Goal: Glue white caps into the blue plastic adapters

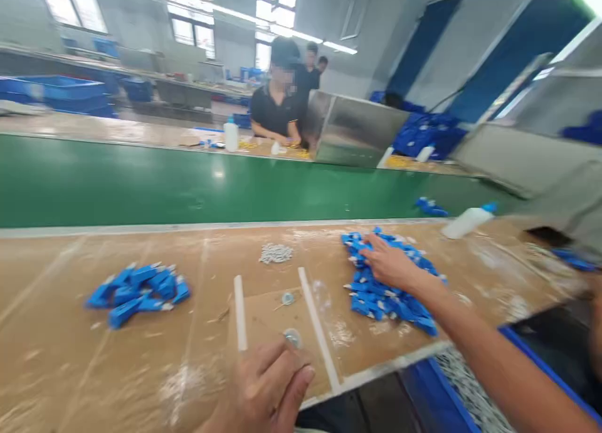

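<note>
My right hand (391, 267) reaches onto a pile of small blue plastic parts (376, 295) with whitish ends. Its fingers are stretched out and somewhat apart, touching the parts. Near the front edge of the table, my left hand (270, 386) is closed, the thumb against the curled fingers; whether anything is in it cannot be made out. Just beyond it lie a round clear-and-metal piece (292, 337) and a similar small disc (287, 299), between two white strips (317, 326). A second heap of blue parts (141, 290) is on the left.
Small grey pieces (275, 253) lie mid-table. A white bottle (468, 223) with a blue cap lies at the right. Behind the table runs a green conveyor belt (207, 182). Across it, a person (277, 100) works. A blue bin (454, 389) of grey pieces stands below the front edge.
</note>
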`<state>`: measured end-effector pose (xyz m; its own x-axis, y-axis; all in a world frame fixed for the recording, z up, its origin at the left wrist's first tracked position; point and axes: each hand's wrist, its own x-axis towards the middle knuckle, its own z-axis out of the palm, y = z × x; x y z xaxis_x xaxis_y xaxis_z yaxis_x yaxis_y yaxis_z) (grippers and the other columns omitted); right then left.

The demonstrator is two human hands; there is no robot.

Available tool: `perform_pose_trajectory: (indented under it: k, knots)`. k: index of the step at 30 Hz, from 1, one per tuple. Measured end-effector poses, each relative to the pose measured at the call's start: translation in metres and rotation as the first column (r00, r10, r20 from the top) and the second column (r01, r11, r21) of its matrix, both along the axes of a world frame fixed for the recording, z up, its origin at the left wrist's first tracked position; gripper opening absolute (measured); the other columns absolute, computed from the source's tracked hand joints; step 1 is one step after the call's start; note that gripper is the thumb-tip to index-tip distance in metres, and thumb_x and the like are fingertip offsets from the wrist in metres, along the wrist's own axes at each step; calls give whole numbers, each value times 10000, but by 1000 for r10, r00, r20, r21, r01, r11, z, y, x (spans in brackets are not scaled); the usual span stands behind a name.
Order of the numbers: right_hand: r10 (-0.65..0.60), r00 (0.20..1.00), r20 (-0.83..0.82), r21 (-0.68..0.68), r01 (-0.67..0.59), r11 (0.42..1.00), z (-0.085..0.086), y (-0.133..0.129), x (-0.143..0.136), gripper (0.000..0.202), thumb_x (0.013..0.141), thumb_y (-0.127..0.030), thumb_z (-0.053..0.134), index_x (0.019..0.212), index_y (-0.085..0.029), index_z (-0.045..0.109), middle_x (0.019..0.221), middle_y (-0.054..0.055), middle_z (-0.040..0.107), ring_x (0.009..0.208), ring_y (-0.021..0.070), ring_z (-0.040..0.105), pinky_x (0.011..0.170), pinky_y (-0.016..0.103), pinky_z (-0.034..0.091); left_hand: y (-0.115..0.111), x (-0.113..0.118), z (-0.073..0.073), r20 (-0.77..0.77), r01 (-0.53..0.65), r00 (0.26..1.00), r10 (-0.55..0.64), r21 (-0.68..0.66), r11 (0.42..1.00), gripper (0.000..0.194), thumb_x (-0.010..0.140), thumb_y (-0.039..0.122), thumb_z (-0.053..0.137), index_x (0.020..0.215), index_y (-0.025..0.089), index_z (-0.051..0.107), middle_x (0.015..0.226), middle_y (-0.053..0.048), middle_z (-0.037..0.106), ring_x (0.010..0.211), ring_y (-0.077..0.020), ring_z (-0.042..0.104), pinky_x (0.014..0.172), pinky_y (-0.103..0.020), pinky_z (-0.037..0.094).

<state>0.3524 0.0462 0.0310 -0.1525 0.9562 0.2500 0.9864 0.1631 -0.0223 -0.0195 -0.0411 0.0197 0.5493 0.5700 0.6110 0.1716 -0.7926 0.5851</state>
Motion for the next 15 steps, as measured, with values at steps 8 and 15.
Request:
perform_pose_trajectory:
  k: [8, 15]
  knots:
    - [91, 707, -701, -34, -160, 986, 18, -46, -53, 398, 1046, -427, 367, 1212, -184, 636, 1059, 105, 679, 877, 205, 659, 789, 356, 574, 8, 35, 3, 75, 46, 997, -27, -272, 961, 121, 968, 198, 568, 1031, 216, 670, 819, -28, 688, 751, -149, 666, 701, -248, 518]
    - [-384, -532, -755, -25, -561, 827, 12, -74, -139, 321, 854, -361, 783, 1084, -140, 744, 1000, 99, 685, 759, 96, 561, 658, 165, 498, 37, 48, 17, 358, 181, 929, 92, -658, 731, 376, 982, 395, 576, 1321, 258, 663, 1318, -91, 641, 1263, -243, 555, 1069, -364, 436]
